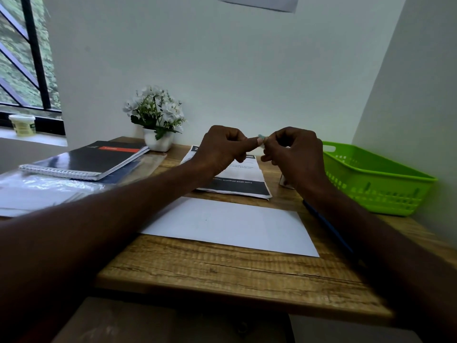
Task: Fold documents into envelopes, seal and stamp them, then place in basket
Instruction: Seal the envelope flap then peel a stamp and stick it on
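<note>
1. A tiny pale scrap, most likely a stamp (261,139), is held up in the air between the 2 hands, above the far half of the table (222,266). It is too small and blurred to name with certainty.
2. The left hand (222,147) has its fingers curled, thumb tip pressed to the scrap. The right hand (291,151) pinches the same scrap from the other side, so both hands are together and clamped on it.
3. Below them a white envelope (230,226) lies flat on the table, plain face up, touched by neither hand.
4. Beyond it sits a printed document (237,179), partly hidden by the hands.
5. The green basket (376,179) stands at the right edge; I see no envelope in it.
6. I judge this to be the stamping step: peeling or readying the stamp.
7. The next move calls for carrying it down and pressing it onto a corner of the envelope.
8. A spiral notebook (86,159) and a flower pot (158,120) sit at the far left.
</note>
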Demonstrator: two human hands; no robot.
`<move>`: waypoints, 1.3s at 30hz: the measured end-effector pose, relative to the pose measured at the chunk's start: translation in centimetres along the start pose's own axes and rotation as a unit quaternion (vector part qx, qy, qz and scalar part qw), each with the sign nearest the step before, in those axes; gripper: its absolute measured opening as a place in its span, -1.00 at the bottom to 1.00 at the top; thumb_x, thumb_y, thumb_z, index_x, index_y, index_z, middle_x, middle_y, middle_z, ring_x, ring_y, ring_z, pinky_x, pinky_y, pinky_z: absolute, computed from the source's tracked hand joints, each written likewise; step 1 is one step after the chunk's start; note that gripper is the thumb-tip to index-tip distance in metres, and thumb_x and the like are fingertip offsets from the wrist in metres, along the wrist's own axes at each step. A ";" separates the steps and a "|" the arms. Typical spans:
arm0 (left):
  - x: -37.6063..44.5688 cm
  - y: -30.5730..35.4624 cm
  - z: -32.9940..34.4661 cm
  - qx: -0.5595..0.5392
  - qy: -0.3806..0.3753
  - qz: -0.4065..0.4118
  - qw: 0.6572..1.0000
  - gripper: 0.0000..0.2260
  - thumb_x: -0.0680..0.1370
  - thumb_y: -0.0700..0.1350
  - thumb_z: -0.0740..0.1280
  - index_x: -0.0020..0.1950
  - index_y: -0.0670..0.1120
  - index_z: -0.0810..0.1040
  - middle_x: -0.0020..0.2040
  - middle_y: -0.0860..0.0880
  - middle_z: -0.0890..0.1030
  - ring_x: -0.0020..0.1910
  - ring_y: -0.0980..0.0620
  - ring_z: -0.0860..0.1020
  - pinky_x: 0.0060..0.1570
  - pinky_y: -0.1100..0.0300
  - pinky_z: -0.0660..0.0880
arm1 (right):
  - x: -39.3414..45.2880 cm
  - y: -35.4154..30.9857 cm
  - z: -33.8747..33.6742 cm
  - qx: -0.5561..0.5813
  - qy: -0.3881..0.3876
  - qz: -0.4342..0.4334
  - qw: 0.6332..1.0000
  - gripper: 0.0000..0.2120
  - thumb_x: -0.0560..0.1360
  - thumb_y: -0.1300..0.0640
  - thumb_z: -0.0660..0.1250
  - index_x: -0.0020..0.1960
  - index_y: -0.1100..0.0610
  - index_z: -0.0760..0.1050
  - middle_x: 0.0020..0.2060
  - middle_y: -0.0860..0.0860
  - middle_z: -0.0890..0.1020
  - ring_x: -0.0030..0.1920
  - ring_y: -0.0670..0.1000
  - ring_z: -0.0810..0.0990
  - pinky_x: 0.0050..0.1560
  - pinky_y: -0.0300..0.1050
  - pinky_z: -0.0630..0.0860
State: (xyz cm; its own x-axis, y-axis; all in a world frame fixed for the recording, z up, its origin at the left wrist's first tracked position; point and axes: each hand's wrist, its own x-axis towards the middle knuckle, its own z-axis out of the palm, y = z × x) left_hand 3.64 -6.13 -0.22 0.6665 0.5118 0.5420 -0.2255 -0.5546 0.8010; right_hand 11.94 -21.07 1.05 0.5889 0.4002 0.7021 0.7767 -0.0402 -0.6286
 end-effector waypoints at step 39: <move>0.2 -0.2 -0.3 -0.024 -0.022 -0.001 0.999 -0.84 0.59 -0.17 0.45 -0.09 -0.26 0.64 -0.12 -0.12 0.75 -0.15 0.17 0.68 -0.22 0.37 0.50 | 0.8 1.0 -0.1 -0.006 0.008 0.022 1.000 -0.84 0.40 0.02 0.38 -0.26 0.06 0.67 -0.37 -0.05 0.72 -0.24 -0.04 0.74 -0.07 0.17 0.68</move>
State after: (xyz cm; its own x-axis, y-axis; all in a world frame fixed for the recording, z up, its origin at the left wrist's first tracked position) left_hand 3.59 -5.75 -0.20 0.6972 0.4839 0.5289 -0.2564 -0.5206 0.8144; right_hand 13.22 -20.93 1.00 0.6258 0.3825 0.6797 0.7528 -0.0684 -0.6547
